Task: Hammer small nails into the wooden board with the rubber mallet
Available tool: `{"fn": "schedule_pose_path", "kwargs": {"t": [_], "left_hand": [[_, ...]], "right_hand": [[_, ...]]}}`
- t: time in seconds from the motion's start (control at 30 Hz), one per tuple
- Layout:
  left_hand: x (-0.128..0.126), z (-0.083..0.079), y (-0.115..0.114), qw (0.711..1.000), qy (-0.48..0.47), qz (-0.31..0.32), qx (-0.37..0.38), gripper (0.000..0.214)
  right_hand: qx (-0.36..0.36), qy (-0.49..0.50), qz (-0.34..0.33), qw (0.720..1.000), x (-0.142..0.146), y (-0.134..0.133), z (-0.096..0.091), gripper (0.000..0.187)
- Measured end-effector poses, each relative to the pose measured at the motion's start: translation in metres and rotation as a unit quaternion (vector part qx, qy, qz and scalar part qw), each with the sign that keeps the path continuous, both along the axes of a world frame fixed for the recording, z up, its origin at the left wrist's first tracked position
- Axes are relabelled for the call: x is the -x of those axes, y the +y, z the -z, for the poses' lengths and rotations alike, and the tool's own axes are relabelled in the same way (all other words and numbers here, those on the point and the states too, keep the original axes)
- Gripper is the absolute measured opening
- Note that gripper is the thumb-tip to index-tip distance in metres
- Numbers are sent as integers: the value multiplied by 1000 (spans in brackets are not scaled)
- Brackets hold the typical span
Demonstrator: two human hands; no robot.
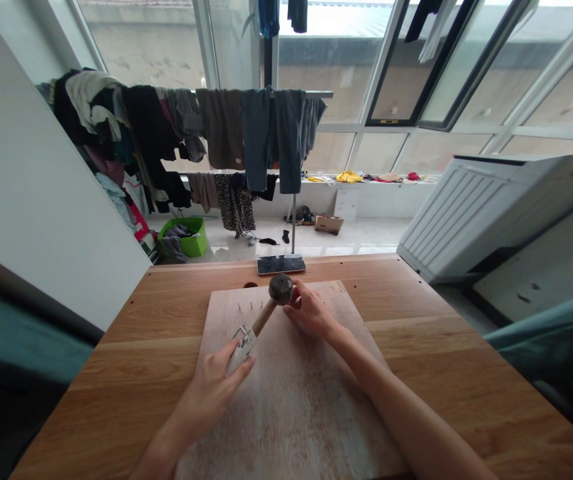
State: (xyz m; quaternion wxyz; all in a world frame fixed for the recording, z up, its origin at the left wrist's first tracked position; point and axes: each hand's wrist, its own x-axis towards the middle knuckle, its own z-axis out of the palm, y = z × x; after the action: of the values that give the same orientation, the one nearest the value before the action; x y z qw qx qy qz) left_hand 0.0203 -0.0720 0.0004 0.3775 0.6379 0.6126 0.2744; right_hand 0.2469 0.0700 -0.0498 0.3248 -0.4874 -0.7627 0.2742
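My left hand (219, 373) is wrapped round the lower end of a hammer (280, 290). The hammer has a round dark head and a wooden handle, with a whitish piece and a bent metal wire at the grip. Its head is raised over the far part of a worn wooden board (286, 413). My right hand (310, 310) is just right of the hammer head, fingers curled together near the board. The head partly covers those fingertips, and whatever they hold does not show. Several thin nails (251, 305) stand upright in a row left of the head.
The board lies on a wooden table (431, 347). A phone (281, 265) lies at the table's far edge, with a small dark round object (250, 285) closer in. Beyond are a loaded clothes rack (271, 137), a green basket (196, 239) and a white cabinet-like unit (481, 207) at right.
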Motion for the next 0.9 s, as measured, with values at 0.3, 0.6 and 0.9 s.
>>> {"fn": "schedule_pose_path", "kwargs": {"t": [0.3,0.6,0.9], "left_hand": [[23,-1,-13,986,-44,-148,59,60],[31,15,-20,983,-48,-167,64,71],[22,12,-18,985,-36,-156,70,65]], "right_hand": [[-26,-126,-164,978,40,-43,-39,8],[-52,-287,-179,940,90,-49,-36,23],[25,-233,-193,953,50,-36,-50,24]]}}
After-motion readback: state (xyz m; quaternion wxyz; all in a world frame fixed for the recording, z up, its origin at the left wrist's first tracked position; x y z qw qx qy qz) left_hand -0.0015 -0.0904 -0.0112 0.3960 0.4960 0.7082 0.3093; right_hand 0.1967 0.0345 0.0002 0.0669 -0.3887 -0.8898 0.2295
